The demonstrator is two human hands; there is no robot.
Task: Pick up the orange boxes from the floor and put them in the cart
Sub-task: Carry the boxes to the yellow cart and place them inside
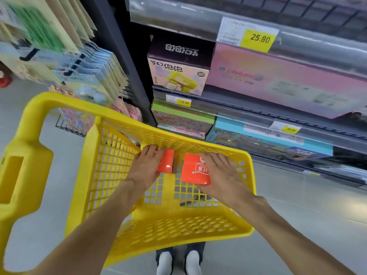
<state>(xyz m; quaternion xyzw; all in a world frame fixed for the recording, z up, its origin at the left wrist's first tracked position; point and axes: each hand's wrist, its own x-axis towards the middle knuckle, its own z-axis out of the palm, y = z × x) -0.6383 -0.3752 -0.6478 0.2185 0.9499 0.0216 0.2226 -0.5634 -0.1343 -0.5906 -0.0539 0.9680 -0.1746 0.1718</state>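
Two bare forearms reach forward from the bottom of the view into the yellow cart (pixel 151 233), a plastic basket with perforated walls and a gridded floor, its thick moulded handle (pixel 25 147) off to the left. Each hand is down inside it with one orange box. On the left, the left hand (pixel 147 165) has its fingers curled round the smaller-looking box (pixel 166 162), which stands on edge near the far wall. On the right, the right hand (pixel 220 173) lies with fingers fairly straight over the other orange box (pixel 193 171), which is tilted and shows white printed characters; whether the thumb grips underneath I cannot tell. Both boxes look like smooth, glossy card, flat and rectangular, with a sheen on their faces.

My judgement: this is the placing step, the boxes already within the basket but not yet let go. Next would be to settle them flat on the grid floor and draw the hands clear, then check the grey floor (pixel 297 205) for any more
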